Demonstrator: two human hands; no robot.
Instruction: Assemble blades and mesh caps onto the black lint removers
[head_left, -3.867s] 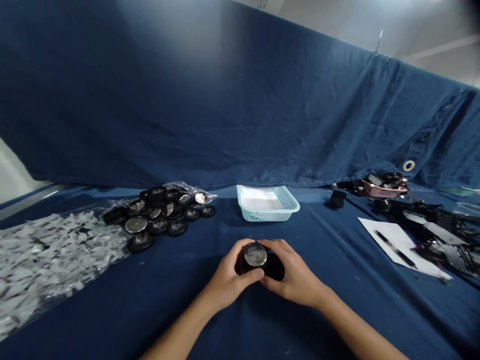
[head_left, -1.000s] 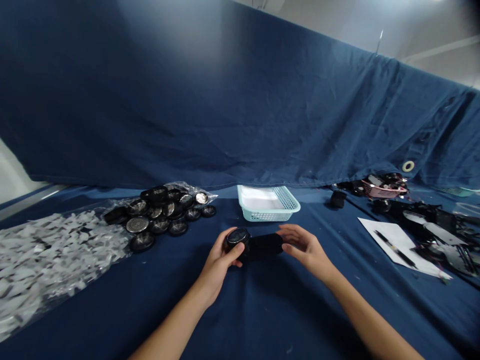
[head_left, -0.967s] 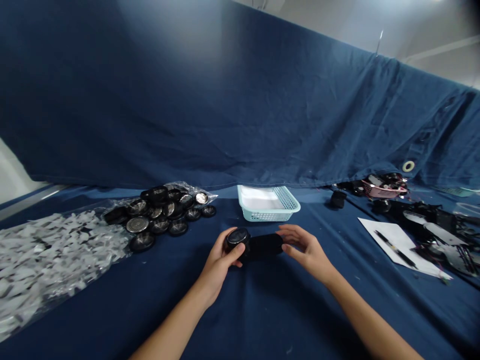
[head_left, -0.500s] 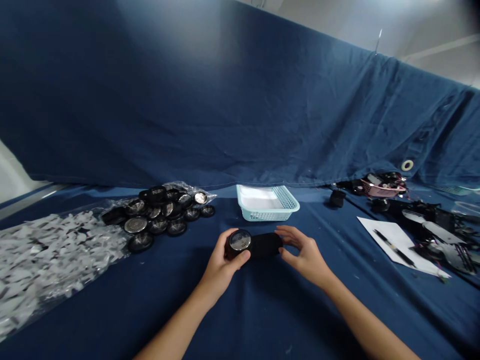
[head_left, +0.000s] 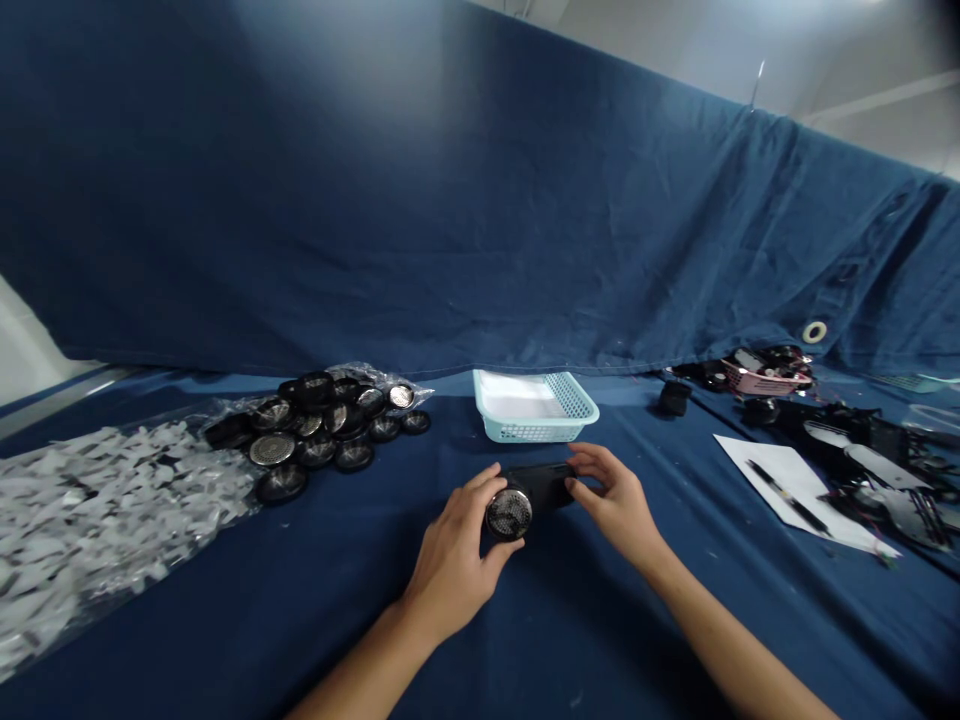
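Between my hands, just above the blue cloth, is a black lint shaver [head_left: 547, 488] with a round, perforated silver head [head_left: 509, 514] at its left end. My left hand [head_left: 459, 552] is closed around that head end, fingers over the top and thumb below. My right hand [head_left: 611, 500] pinches the body's far right end between thumb and fingers. The head's mesh face is tilted toward me. Part of the body is hidden behind my fingers. Beyond my hands stands a light blue plastic basket [head_left: 536, 430] with a white lining.
At the left lie a clear bag of white plastic pieces [head_left: 120, 500] and a pile of black round caps [head_left: 315, 450], some with silver mesh. To the right are white paper [head_left: 780, 470] with a pen [head_left: 787, 495], a pink basket [head_left: 765, 380] and loose black parts [head_left: 862, 420].
The shaver has been turned so its mesh head faces me and has shifted right and slightly nearer. My left hand has moved with it; my right hand moved slightly right.
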